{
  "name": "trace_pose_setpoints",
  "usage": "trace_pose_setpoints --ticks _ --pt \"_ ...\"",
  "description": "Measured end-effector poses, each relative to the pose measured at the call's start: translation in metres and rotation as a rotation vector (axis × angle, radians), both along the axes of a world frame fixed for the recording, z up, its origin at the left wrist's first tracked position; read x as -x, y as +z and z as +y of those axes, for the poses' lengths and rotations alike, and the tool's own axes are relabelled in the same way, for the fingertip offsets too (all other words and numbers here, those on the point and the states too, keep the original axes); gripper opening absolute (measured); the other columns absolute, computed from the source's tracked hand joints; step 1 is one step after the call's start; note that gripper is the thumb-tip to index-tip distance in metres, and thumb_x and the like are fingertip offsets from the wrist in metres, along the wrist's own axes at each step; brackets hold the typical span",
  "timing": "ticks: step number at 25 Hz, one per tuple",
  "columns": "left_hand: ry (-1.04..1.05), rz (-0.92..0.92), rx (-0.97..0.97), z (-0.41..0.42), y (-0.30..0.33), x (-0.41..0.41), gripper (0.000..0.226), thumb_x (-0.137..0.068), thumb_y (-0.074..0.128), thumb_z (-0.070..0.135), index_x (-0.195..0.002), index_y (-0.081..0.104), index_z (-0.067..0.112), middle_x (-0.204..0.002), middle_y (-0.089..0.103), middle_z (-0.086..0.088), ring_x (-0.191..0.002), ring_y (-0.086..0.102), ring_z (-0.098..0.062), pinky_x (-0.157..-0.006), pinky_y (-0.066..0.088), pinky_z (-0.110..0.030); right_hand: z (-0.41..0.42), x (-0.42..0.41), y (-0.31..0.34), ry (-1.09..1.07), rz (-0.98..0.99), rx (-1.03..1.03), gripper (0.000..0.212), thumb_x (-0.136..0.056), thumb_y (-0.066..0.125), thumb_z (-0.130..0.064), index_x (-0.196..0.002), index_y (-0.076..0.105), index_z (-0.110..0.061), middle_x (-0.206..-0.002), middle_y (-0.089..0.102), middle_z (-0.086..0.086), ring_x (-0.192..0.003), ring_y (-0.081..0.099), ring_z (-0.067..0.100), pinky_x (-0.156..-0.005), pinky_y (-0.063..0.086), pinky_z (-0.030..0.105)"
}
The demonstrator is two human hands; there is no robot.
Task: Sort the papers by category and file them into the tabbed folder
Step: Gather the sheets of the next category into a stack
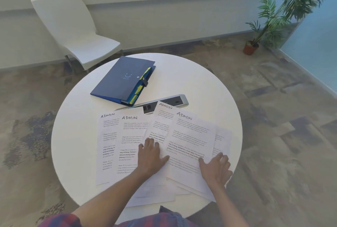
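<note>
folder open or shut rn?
Shut. The blue tabbed folder lies flat on the round white table, front cover down, yellow tabs along its right edge. Whether the strap is fastened: cannot tell.

Overlapping papers (189, 141) fan across the near half of the round white table (209, 88), and both hands rest flat on them: the left hand (152, 157) at the middle, the right hand (216, 167) near the right edge. Just beyond the sheets a grey power strip (175, 100) lies crosswise, partly under them. The closed blue tabbed folder (124, 79) sits far left. Bare tabletop shows on the far right and along the left rim. A white chair (76, 29) stands off the table, far left.
</note>
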State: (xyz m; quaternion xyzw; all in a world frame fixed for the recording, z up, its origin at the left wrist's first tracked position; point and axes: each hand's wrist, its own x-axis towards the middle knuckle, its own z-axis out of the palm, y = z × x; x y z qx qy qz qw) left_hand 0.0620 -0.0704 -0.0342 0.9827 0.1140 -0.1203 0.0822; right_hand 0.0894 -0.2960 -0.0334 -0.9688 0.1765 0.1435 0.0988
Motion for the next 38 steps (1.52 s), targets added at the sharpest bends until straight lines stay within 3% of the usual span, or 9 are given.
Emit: trace_pose_setpoints --ticks 4,9,12,16,21,27,30,33,38 --pt "0.053 0.064 0.027 -0.035 -0.005 0.000 0.073 -0.079 0.053 0.067 -0.126 0.050 0.012 -0.132 0.046 -0.005 -0.130 0.035 -0.025 -0.105 0.032 -0.042 -0.003 0.003 -0.006 0.061 -0.001 0.019 0.077 -0.086 0.055 -0.062 -0.140 0.042 -0.008 -0.145 0.040 0.009 -0.127 0.045 0.025 -0.094 0.043 0.039" --pt "0.227 0.037 0.368 -0.038 -0.009 -0.004 0.042 -0.079 0.062 0.022 -0.116 0.044 0.016 -0.110 0.053 -0.002 -0.101 0.050 -0.021 -0.079 0.043 -0.031 -0.008 0.001 -0.001 0.081 -0.026 -0.034 0.064 -0.088 0.060 -0.052 -0.137 0.045 -0.013 -0.139 0.046 0.005 -0.124 0.048 0.022 -0.093 0.043 0.036" --pt "0.310 0.025 0.689 -0.035 -0.003 -0.005 0.027 -0.083 0.059 0.009 -0.105 0.045 0.016 -0.082 0.059 0.003 -0.074 0.057 -0.018 -0.067 0.048 -0.032 -0.013 -0.003 -0.003 0.016 -0.057 -0.265 0.046 -0.086 0.068 -0.033 -0.126 0.050 -0.017 -0.128 0.052 0.003 -0.113 0.054 0.022 -0.088 0.046 0.036" --pt "0.350 -0.022 0.887 -0.027 0.006 -0.004 0.017 -0.089 0.056 0.006 -0.101 0.061 0.018 -0.101 0.067 0.002 -0.090 0.064 -0.015 -0.075 0.052 -0.025 -0.014 -0.009 0.010 -0.194 -0.094 -0.723 0.025 -0.092 0.066 -0.016 -0.109 0.047 -0.019 -0.101 0.062 0.001 -0.090 0.060 0.020 -0.064 0.043 0.029" --pt "0.469 -0.141 1.042 -0.017 0.017 0.000 0.018 -0.088 0.058 0.006 -0.095 0.067 0.020 -0.097 0.069 0.001 -0.084 0.067 -0.015 -0.063 0.052 -0.022 -0.014 -0.011 0.007 -0.298 -0.029 -1.026 0.022 -0.095 0.061 -0.008 -0.114 0.063 -0.018 -0.106 0.067 0.001 -0.101 0.064 0.022 -0.082 0.051 0.031" --pt "0.512 -0.152 0.885 0.010 0.010 -0.009 0.014 -0.089 0.064 0.014 -0.102 0.068 0.015 -0.105 0.066 -0.002 -0.103 0.064 -0.026 -0.074 0.048 -0.027 0.000 -0.020 0.015 -0.216 -0.052 -1.060 0.016 -0.094 0.062 -0.007 -0.101 0.069 -0.020 -0.097 0.072 -0.003 -0.094 0.068 0.018 -0.078 0.056 0.030" --pt "0.498 -0.067 0.508 0.028 0.002 -0.017 0.045 -0.092 0.059 0.038 -0.127 0.055 0.009 -0.133 0.048 -0.010 -0.127 0.043 -0.029 -0.100 0.040 -0.044 0.008 -0.024 0.017 -0.186 -0.076 -1.032 0.016 -0.094 0.061 -0.008 -0.104 0.070 -0.017 -0.100 0.074 0.001 -0.092 0.070 0.018 -0.072 0.055 0.025" --pt "0.449 0.038 0.211 0.038 -0.002 -0.023 0.066 -0.095 0.041 0.056 -0.137 0.042 0.005 -0.140 0.041 -0.013 -0.132 0.037 -0.031 -0.103 0.036 -0.046 0.009 -0.024 0.018 -0.184 -0.105 -1.012 0.017 -0.094 0.061 -0.007 -0.108 0.070 -0.014 -0.098 0.073 0.001 -0.092 0.069 0.018 -0.064 0.048 0.017" --pt "0.396 0.038 0.114 0.030 -0.005 -0.033 0.083 -0.088 0.034 0.073 -0.137 0.043 0.007 -0.143 0.038 -0.012 -0.133 0.035 -0.029 -0.105 0.031 -0.047 0.003 -0.021 0.020 -0.200 -0.092 -0.987 0.016 -0.094 0.061 -0.005 -0.103 0.068 -0.016 -0.092 0.068 -0.007 -0.093 0.066 0.018 -0.068 0.048 0.017"
